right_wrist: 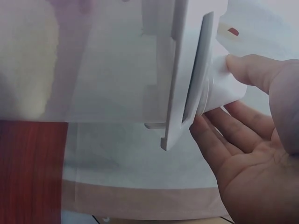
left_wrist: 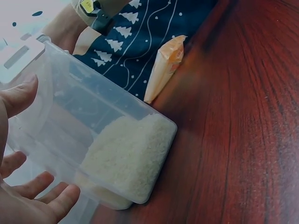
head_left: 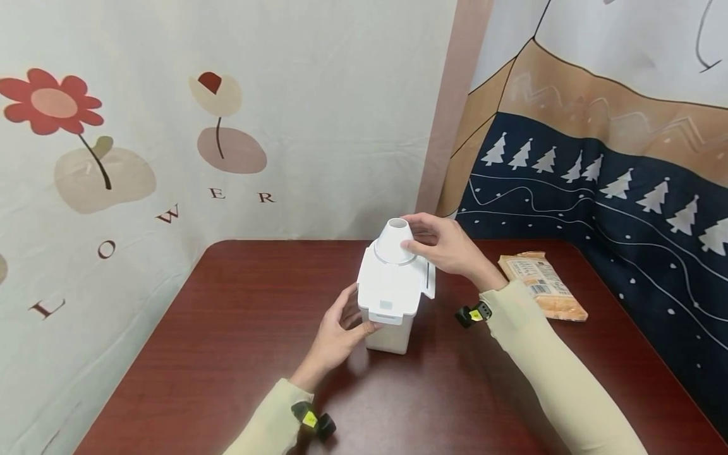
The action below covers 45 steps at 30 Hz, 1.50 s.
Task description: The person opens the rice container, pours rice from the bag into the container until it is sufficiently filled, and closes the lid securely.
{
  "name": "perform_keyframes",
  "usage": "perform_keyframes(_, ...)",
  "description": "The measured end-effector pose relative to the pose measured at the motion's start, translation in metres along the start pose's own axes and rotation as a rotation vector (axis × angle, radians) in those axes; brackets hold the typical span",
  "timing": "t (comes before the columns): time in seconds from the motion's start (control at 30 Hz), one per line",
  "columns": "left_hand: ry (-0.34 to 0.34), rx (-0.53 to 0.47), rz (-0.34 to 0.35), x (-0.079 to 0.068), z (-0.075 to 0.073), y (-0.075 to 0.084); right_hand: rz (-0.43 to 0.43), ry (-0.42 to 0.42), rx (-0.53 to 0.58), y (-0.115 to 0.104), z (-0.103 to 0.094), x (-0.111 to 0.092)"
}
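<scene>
A rice storage container (head_left: 388, 338) with a clear, milky body stands upright on the table. White rice (left_wrist: 126, 154) fills its lower part in the left wrist view. On its white lid (head_left: 387, 287) sits a white cone-shaped cap (head_left: 394, 245) with an open top. My left hand (head_left: 335, 335) holds the container's near left side, thumb toward the front and fingers along the side. With thumb and fingers on opposite sides, my right hand (head_left: 446, 246) grips the cone cap; part of those fingers is hidden behind it in the head view.
An orange and white packet (head_left: 543, 287) lies on the dark red table (head_left: 244, 328), right of the container and beyond the right wrist. Behind the table hang a pale flower-print curtain (head_left: 341, 126) and a navy tree-print cloth (head_left: 597, 208).
</scene>
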<state>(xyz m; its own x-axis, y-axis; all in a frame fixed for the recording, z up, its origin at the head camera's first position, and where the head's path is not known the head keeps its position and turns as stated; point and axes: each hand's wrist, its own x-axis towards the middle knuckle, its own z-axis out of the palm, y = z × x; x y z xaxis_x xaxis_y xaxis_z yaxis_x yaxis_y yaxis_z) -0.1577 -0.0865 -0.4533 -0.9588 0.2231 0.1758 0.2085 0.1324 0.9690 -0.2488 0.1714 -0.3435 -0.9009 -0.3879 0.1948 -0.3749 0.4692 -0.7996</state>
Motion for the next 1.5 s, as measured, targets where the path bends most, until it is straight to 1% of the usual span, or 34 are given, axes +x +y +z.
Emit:
perform_keyframes(0.1, -0.019, -0.003, 0.012, 0.003, -0.003, -0.002, 0.003, 0.018, -0.009, 0.0, 0.001, -0.002)
perform_keyframes(0.2, -0.055, -0.022, 0.019, 0.006, -0.01, -0.005, 0.007, 0.051, -0.028, 0.0, 0.002, -0.005)
perform_keyframes(0.43, -0.191, -0.119, 0.045, 0.021, -0.028, -0.014, 0.022, 0.145, -0.072, -0.006, 0.005, -0.018)
perform_keyframes(0.57, -0.251, -0.143, 0.056, 0.029, -0.035, -0.017, 0.03, 0.188, -0.088, -0.008, 0.006, -0.025)
perform_keyframes(0.7, -0.28, -0.159, 0.046, 0.032, -0.038, -0.018, 0.034, 0.202, -0.109, -0.008, 0.006, -0.028)
perform_keyframes(0.8, -0.292, -0.16, 0.056, 0.031, -0.037, -0.017, 0.034, 0.191, -0.122, -0.007, 0.003, -0.028)
perform_keyframes(0.9, -0.281, -0.143, 0.091, 0.027, -0.035, -0.016, 0.042, 0.162, -0.126, -0.004, -0.001, -0.027)
perform_keyframes(1.07, -0.202, -0.062, 0.135, 0.017, -0.029, -0.01, 0.032, 0.084, -0.079, 0.002, -0.01, -0.021)
perform_keyframes(1.17, -0.137, -0.023, 0.131, 0.011, -0.022, -0.006, 0.007, 0.026, -0.022, 0.006, -0.013, -0.016)
perform_keyframes(1.33, -0.026, -0.025, 0.096, 0.002, -0.01, -0.004, -0.022, -0.041, 0.039, 0.011, -0.015, -0.011)
perform_keyframes(1.4, 0.004, -0.026, 0.081, -0.001, -0.006, -0.004, -0.027, -0.053, 0.043, 0.013, -0.015, -0.01)
perform_keyframes(1.5, 0.031, -0.018, 0.063, -0.002, -0.003, -0.004, -0.029, -0.065, 0.045, 0.013, -0.016, -0.01)
